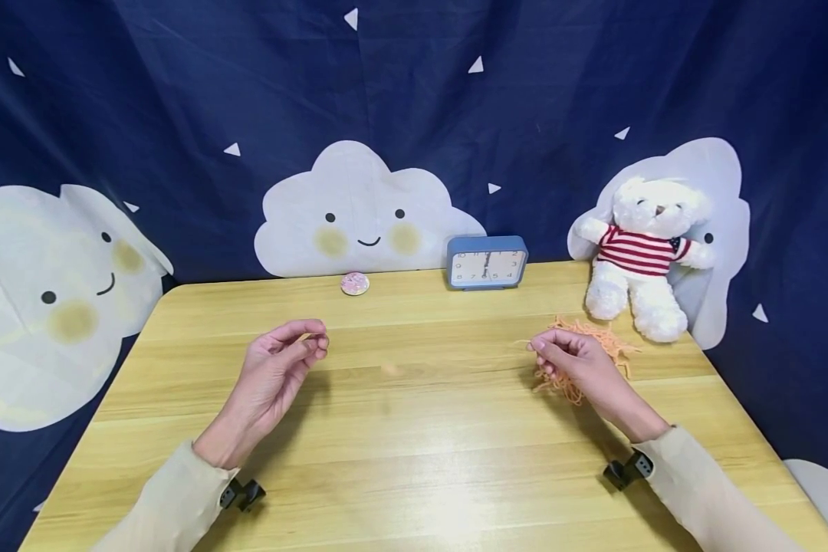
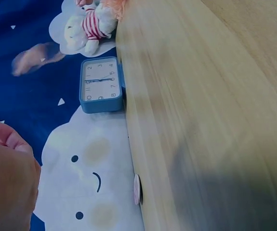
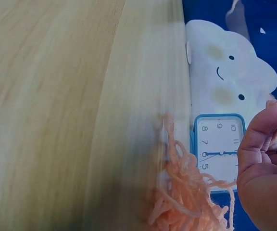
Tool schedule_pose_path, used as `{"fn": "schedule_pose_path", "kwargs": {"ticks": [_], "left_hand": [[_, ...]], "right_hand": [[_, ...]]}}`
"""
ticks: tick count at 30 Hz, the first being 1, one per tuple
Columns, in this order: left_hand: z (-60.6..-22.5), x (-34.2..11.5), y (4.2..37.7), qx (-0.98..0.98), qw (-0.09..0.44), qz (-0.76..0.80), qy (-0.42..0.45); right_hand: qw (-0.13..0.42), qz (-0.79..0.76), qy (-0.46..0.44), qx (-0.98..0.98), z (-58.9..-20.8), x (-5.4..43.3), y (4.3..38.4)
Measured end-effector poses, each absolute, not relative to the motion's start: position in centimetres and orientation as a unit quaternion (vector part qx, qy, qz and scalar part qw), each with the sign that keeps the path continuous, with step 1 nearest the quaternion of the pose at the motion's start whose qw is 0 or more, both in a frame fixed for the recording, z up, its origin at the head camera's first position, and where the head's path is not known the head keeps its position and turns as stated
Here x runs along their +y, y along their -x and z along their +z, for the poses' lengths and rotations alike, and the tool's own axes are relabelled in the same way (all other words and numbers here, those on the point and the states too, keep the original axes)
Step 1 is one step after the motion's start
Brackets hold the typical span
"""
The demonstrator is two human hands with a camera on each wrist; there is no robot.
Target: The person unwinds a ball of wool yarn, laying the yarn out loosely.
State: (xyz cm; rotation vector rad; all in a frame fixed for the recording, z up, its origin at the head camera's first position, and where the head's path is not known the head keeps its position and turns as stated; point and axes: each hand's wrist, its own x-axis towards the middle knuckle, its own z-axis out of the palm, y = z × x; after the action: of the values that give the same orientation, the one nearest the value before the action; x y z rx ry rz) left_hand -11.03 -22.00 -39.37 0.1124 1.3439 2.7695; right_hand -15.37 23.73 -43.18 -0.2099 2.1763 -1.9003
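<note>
On the left of the head view, my left hand [image 1: 276, 376] is raised over the table, thumb tip against its curled fingertips in a pinch. What lies between them is a strand too thin to make out clearly. My right hand [image 1: 579, 364] pinches a thin pale strand [image 1: 520, 342], which runs leftward and fades from sight. Midway between the hands hangs a small blurred peach shape [image 1: 389, 369]; its kind cannot be told. It shows larger in the left wrist view as a smeared shape [image 2: 37, 58]. Under the right hand lies a heap of orange yarn [image 3: 182, 202].
Along the back edge of the wooden table [image 1: 441, 445] are a round pink-patterned disc [image 1: 355, 284] and a blue clock [image 1: 487, 262]. A white teddy bear [image 1: 642, 245] in a striped sweater sits at the back right. Behind hangs a dark blue curtain [image 1: 414, 92] with clouds.
</note>
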Motion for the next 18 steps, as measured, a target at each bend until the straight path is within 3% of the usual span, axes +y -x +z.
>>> {"fn": "schedule_pose_path", "kwargs": {"ticks": [13,18], "left_hand": [[-40.2,-21.7,11.4,0.44,0.051,0.896,-0.02],[-41.0,-20.7,11.6,0.499,0.082,0.863,0.006]], "right_hand": [[0.112,-0.656,0.072,0.743,-42.8,24.1,15.1],[0.112,-0.661,0.069,0.739,-42.9,24.3,15.1]]}}
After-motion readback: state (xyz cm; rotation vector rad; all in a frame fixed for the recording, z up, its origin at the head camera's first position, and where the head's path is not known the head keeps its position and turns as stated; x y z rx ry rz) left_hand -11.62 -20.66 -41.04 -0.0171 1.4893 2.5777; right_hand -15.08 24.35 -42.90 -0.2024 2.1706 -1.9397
